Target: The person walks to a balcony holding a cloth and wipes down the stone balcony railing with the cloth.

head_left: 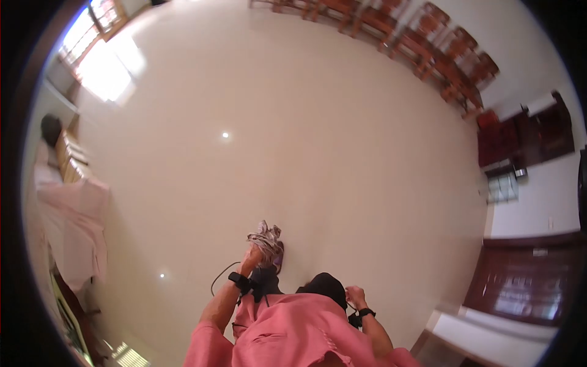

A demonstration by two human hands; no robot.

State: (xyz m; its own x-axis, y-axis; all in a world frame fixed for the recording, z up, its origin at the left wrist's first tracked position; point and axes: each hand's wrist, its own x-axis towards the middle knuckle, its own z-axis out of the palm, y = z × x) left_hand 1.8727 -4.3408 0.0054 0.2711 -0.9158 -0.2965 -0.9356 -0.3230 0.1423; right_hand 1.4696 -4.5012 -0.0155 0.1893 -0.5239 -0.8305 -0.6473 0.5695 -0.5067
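Along the floor's (342, 171) left edge hangs a pale pink cloth (76, 223). Near the floor's lower edge, a crumpled rag (265, 240) bunches just beyond the left hand (251, 257), whose fingers grip it. The right hand (356, 296) is curled beside the person's dark-clothed leg (325, 287); whether it holds anything cannot be told. Wooden chairs (421, 49) line the floor's upper-right edge.

It looks like a large room in a home, perhaps a living room or hall: a broad, glossy cream floor (342, 153), a row of carved reddish-brown wooden chairs (411, 40) along a plain white wall (526, 214), and a bright, wood-framed glass window (79, 38) suggest a domestic interior
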